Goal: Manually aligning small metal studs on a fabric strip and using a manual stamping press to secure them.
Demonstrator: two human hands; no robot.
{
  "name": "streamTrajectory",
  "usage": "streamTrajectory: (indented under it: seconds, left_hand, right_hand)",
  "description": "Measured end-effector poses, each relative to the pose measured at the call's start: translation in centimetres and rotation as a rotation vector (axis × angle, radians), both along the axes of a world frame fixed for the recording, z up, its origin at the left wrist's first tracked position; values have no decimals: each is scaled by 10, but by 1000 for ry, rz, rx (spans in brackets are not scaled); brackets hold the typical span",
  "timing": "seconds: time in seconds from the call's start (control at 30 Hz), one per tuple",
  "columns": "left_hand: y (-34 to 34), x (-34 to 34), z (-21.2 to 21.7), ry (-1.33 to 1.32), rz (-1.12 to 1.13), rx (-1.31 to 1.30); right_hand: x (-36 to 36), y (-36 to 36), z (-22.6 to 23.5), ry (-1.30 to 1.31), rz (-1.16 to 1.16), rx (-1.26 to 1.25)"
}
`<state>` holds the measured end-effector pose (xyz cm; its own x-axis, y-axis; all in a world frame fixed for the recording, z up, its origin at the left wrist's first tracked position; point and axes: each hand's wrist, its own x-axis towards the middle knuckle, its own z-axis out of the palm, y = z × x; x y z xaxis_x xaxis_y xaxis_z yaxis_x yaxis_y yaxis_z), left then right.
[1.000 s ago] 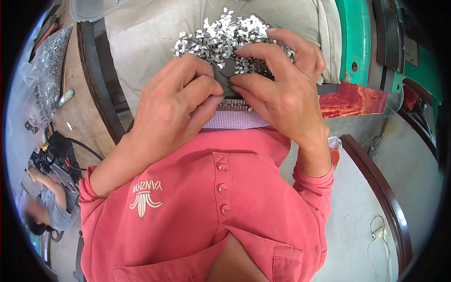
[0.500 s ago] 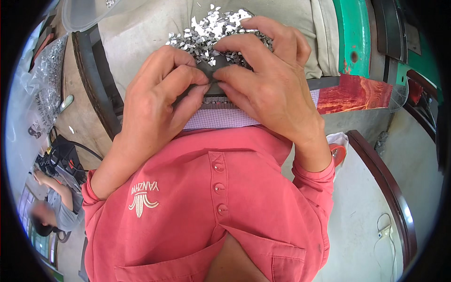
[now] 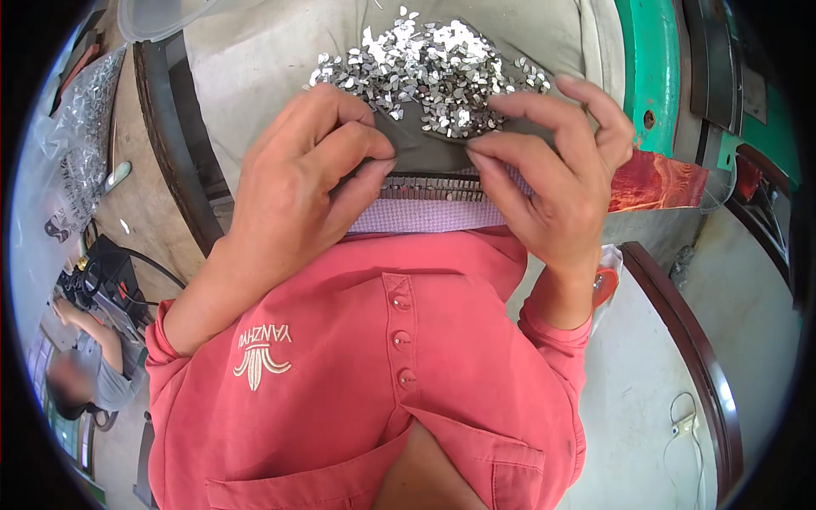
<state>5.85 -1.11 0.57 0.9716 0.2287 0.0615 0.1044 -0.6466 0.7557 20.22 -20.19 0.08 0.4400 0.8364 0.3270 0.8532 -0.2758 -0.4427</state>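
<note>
My left hand point(image 3: 310, 166) is at the left end of a row of small metal pieces point(image 3: 438, 189), with thumb and forefinger pinched together. Whatever may be between those fingertips is too small to make out. My right hand point(image 3: 557, 174) is at the row's right end, its thumb and forefinger tips close together and the other fingers raised apart. Nothing I can name shows in that pinch. Just beyond both hands, a pile of small shiny metal chips point(image 3: 459, 72) lies on dark grey-green cloth point(image 3: 416, 151). The row stands along a dark strip beside lilac woven cloth point(image 3: 425, 215).
A clear plastic tub point(image 3: 161, 21) is at the far left. Green metal point(image 3: 650, 59) and a red wood-patterned board point(image 3: 659, 183) lie to the right. A clear plastic bag point(image 3: 89, 127) is at left, with another person point(image 3: 93, 374) farther off.
My right hand has moved right, away from my left, uncovering more of the metal row and the chip pile. My left hand remains near the row, still pinched.
</note>
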Motion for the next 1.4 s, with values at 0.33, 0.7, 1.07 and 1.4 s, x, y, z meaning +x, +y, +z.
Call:
streamTrajectory:
  seconds: [0.33, 0.7, 1.07, 1.4]
  left_hand:
    - [-1, 2, 0, -23, -33, 2]
    - [0, 1, 3, 42, -57, -13]
    - [-7, 1, -1, -15, -105, -34]
    - [-10, 0, 0, -27, -109, -7]
  right_hand:
    - [-10, 8, -10, -44, -37, -2]
    - [-30, -21, -2, 100, -25, -68]
    - [-38, -19, -7, 106, -122, -22]
    - [-19, 2, -15, -11, -138, 50]
